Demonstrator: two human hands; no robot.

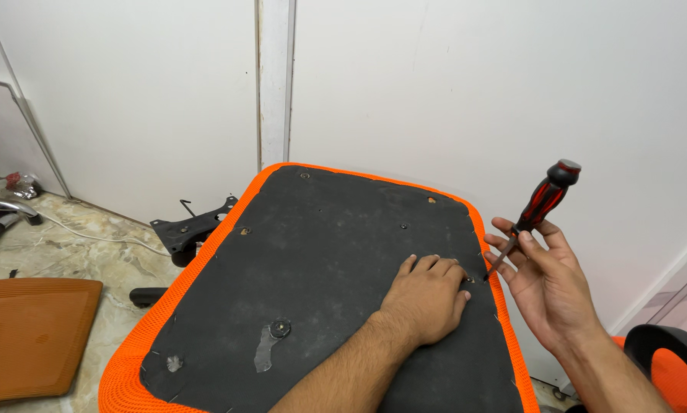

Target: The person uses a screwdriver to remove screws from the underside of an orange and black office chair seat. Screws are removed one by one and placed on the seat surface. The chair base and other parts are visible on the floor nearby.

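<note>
Screwdriver (541, 210) w/ a red-and-black handle sat in the right hand (546, 287) — fingers curled loosely round the shaft below the grip, handle tilted up and to the right, tip pointing down toward the seat's right edge. It was pinched more than fisted, which looked like a way to steer the tip rather than to turn hard. The tip came close to a small fastener (469, 281) near the orange mesh border; whether it touched, I couldn't tell.

Left hand (428, 298) lay palm-down on the upturned chair seat (320, 260), fingers bent, fingertips just beside that same fastener — prob. bracing the seat so it wouldn't shift. It gripped nothing.

The seat lay underside-up, black fabric face showing several screw points and a round washer (280, 328) w/ a strip of clear tape near the front. Left of it on the marble floor (76, 252): a black metal bracket (190, 226), a white cable, and an orange-brown seat pad (30, 329). White wall panels stood behind.
</note>
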